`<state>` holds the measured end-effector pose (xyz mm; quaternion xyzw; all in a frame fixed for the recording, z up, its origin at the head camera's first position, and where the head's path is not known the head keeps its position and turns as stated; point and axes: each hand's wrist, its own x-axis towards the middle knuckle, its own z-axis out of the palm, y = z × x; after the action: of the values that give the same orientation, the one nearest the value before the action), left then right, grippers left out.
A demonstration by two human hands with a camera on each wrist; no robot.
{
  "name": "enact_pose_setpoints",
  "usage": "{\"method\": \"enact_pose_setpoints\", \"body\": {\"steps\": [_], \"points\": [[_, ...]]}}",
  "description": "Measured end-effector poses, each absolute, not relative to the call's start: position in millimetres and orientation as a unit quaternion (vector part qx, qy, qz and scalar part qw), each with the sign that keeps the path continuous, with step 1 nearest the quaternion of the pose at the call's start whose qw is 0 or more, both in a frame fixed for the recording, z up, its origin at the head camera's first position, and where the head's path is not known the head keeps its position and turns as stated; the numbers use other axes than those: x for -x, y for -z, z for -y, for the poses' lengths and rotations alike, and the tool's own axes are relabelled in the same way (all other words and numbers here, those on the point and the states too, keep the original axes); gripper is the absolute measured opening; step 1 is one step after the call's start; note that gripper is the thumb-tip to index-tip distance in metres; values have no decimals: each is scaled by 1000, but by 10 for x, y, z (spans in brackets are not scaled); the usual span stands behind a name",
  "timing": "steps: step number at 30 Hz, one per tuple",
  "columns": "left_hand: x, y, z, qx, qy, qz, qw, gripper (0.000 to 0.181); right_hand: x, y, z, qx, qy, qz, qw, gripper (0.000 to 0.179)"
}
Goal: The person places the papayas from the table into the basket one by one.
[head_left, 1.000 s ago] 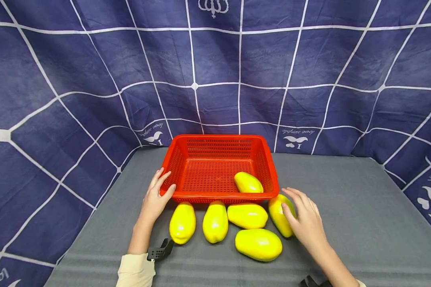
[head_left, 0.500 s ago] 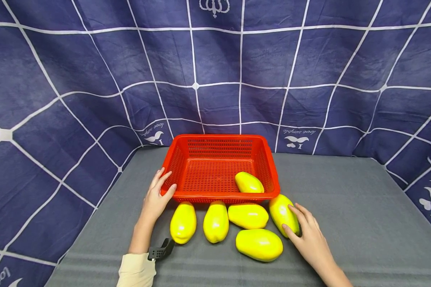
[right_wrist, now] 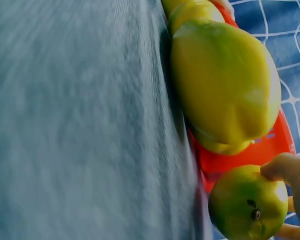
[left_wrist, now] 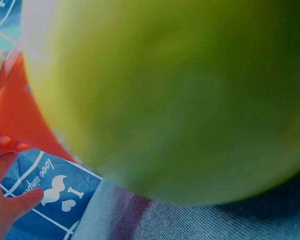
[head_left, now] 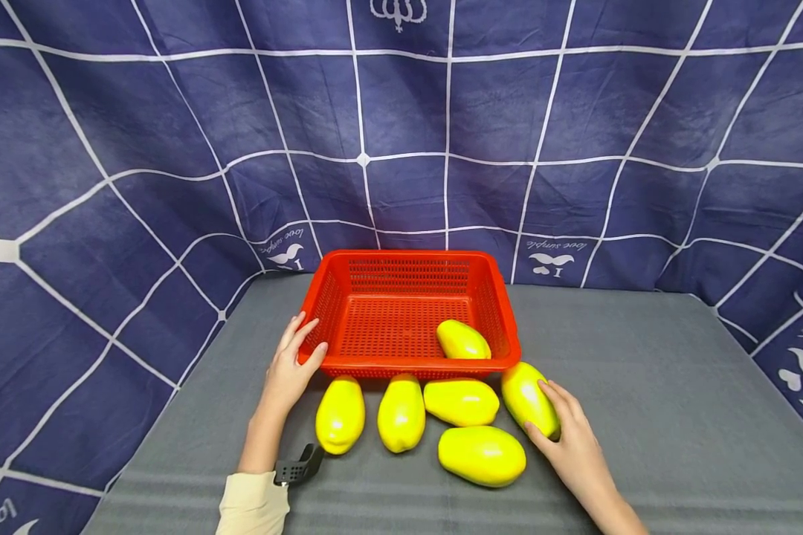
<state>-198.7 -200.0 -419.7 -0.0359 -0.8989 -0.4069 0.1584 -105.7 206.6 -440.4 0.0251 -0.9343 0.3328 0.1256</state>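
My left hand (head_left: 291,371) rests at the front left corner of a red plastic basket (head_left: 411,364), fingers spread against its side and thumb apart. In the left wrist view, a blurred papaya (left_wrist: 180,100) fills most of the picture, the basket (left_wrist: 20,115) behind it. My right hand (head_left: 572,442) holds the lower end of a yellow papaya (head_left: 527,397) by the basket's front right corner, thumb on one side and fingers on the other. The right wrist view shows the thumb on this papaya's stem end (right_wrist: 245,205). It lies on the table.
One papaya (head_left: 463,340) lies inside the basket. In front stand two lengthwise papayas (head_left: 340,416), a sideways papaya (head_left: 462,402) and a larger papaya (head_left: 482,455) nearer me. Grey cloth covers the table (head_left: 676,386); a blue curtain (head_left: 401,111) hangs behind.
My right hand has drawn back from the papaya's upper side to its lower right end and closed its fingers and thumb on it. The left hand stays at the basket.
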Motion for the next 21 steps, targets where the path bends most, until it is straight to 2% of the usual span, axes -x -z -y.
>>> {"method": "enact_pose_setpoints", "body": {"steps": [7,17,21], "points": [[1977,4189,1996,35,407,899,158,50,1006,4203,-2141,-5,-326,932,160,62],[1996,4200,2007,31,402,902,151,51,1027,3826,-2171,3,-332,902,275,68],[1996,4204,2003,27,399,904,148,51,1117,3686,-2047,-24,-334,900,280,68]]}}
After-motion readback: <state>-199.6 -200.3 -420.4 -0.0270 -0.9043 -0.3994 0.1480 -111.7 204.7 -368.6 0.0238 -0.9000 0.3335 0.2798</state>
